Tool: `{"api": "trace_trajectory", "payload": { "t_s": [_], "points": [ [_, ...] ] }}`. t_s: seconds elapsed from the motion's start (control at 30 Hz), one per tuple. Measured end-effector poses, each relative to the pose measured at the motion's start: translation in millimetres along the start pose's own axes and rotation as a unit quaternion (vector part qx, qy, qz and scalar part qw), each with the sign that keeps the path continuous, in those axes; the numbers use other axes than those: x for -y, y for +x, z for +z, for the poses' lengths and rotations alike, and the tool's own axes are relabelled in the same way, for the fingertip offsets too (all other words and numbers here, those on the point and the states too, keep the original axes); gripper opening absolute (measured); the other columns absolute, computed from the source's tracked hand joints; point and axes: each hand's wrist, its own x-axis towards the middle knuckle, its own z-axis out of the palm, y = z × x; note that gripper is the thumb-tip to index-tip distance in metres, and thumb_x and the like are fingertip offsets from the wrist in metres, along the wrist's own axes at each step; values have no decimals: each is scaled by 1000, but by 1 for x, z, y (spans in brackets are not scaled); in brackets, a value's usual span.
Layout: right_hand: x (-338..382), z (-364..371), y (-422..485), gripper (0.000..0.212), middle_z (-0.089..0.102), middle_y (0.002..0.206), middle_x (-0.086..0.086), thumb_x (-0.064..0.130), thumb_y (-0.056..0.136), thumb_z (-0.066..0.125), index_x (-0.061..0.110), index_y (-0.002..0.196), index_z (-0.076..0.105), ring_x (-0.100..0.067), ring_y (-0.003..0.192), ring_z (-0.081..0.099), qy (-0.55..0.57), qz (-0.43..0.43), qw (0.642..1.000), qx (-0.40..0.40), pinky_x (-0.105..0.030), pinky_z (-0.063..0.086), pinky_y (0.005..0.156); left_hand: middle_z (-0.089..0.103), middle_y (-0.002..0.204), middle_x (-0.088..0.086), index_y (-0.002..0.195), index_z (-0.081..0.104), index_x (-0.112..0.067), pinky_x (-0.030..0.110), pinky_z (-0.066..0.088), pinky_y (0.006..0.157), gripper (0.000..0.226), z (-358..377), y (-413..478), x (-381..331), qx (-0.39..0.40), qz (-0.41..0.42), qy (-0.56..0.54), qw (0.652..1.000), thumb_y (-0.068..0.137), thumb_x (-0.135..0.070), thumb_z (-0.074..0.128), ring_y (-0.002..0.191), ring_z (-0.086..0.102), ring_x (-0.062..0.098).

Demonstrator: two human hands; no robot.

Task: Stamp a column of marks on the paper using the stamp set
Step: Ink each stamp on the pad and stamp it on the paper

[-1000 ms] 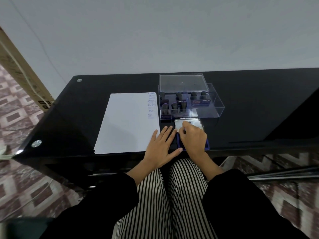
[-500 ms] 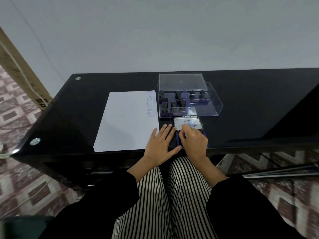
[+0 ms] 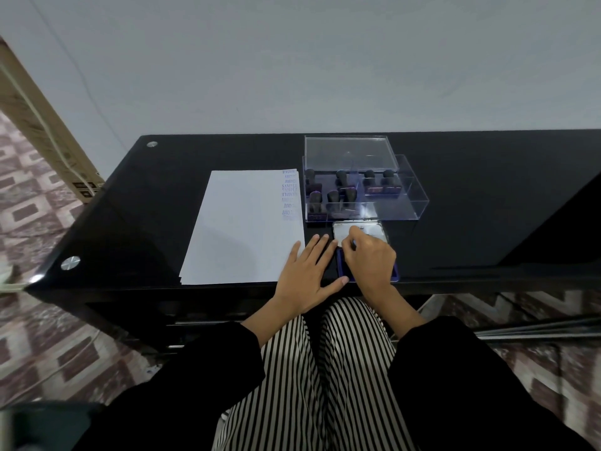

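We lay the left hand (image 3: 307, 271) flat on the glossy black surface (image 3: 162, 206) at the near right corner of the white paper (image 3: 240, 229), fingers straight and spread, its grip on nothing. The right hand (image 3: 370, 260) curls over the blue ink pad (image 3: 340, 265), its grip pinching the near edge of the silvery lid (image 3: 374, 228). A column of blue marks (image 3: 289, 195) runs down the paper's right edge. Dark, round-handled stamps (image 3: 332, 196) stand in a clear plastic box (image 3: 414, 190) just behind the pad.
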Motion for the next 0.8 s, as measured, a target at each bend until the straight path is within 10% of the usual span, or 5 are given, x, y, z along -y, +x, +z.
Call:
{"api": "trace_trajectory", "payload": {
  "t_s": [0.8],
  "points": [
    [2,2,2,31,45,35,0,5,58,83,10,54,53,-15,28,41,14,10,1000,5,-15,20,35,9,158,1,150,9,-20,38,-6,116,92,0,0,0,-1,-1,0,1000,76,-73,-5,147,1,15]
  ]
}}
